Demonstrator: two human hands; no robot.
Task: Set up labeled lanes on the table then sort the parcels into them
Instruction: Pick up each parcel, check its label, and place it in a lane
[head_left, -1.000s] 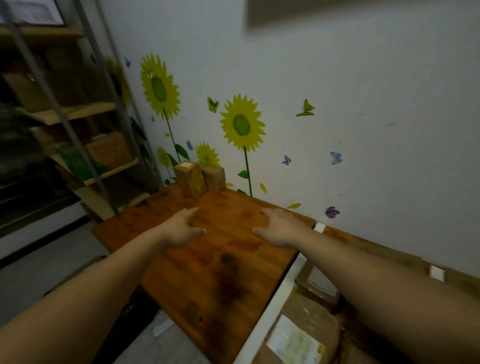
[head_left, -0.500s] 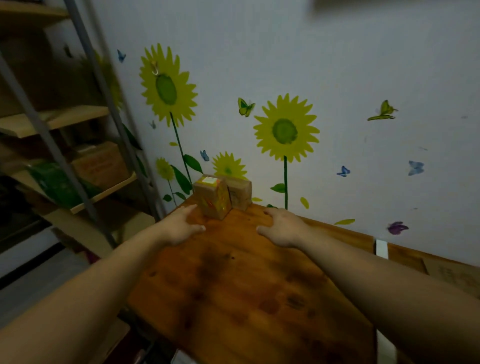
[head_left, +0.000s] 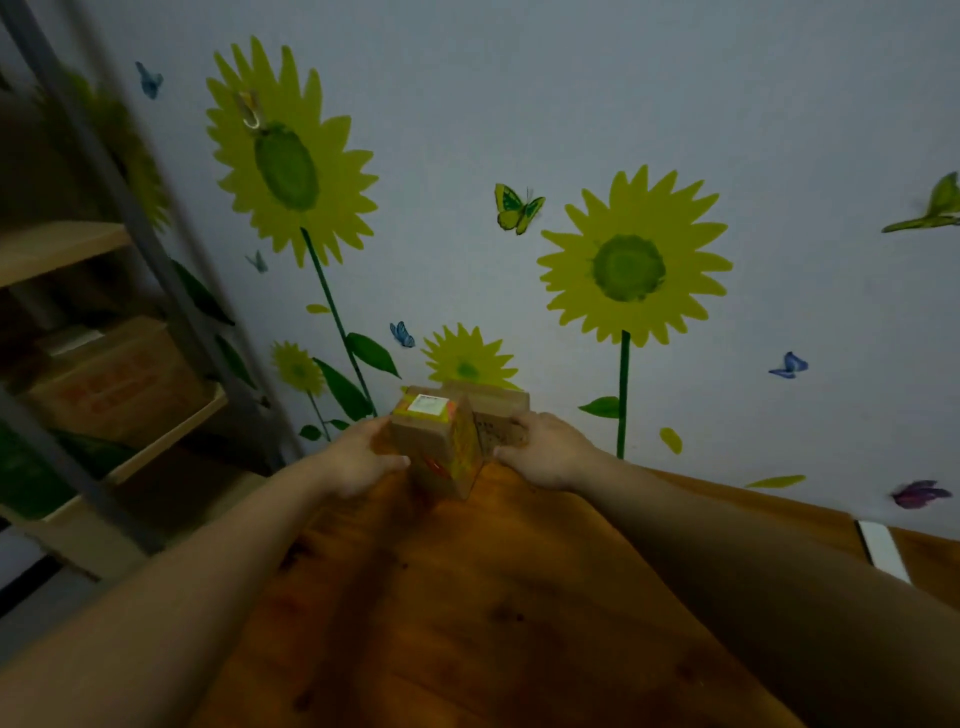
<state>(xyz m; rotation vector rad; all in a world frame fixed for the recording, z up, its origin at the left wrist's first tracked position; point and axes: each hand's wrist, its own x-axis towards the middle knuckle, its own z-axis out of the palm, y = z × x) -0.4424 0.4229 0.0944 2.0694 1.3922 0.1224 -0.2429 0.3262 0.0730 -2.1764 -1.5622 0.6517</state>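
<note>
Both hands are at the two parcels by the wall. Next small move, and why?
Likely pull both back from the wall toward the middle of the table: the left hand grips the yellow-taped parcel, the right hand the brown parcel.

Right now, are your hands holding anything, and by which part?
Yes. The left hand grips the yellow-taped box by its left side, and the right hand grips the plain brown box behind it by its right side.
</note>
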